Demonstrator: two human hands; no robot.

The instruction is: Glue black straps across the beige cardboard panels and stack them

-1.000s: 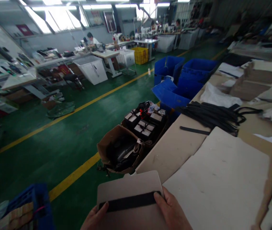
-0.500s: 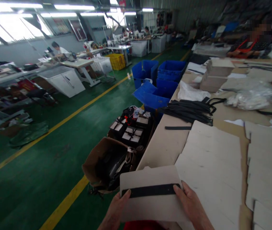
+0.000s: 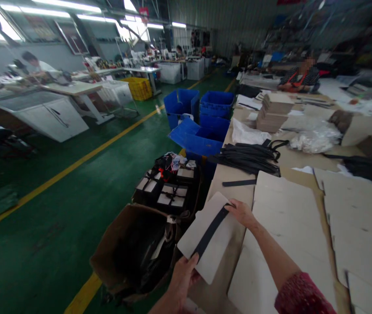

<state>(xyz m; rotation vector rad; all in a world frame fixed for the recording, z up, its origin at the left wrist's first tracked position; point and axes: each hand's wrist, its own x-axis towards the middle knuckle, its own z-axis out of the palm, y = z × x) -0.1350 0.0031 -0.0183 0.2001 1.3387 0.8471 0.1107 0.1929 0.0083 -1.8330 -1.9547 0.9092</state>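
Observation:
Between my two hands is a light grey cardboard panel, tilted, with a black strip lying across its face. My left hand grips the panel's lower edge, thumb on the near end of the strip. At the upper right edge, my right hand pinches the panel and the strip's far end. Rows of overlapping cardboard panels cover the table just right of my hands. Another black strip lies on the table beyond, near a bundle of black strips.
An open brown carton with dark contents stands left of the table, beside tied black-and-white packs. Blue bins stand farther along the table edge. A cardboard stack and clear plastic bags lie ahead. A person in an apron is at the far side.
The panel has swung from level to slanted, its right end raised forward over the table edge. My right hand has moved up and away; my left stays low. The view has turned right.

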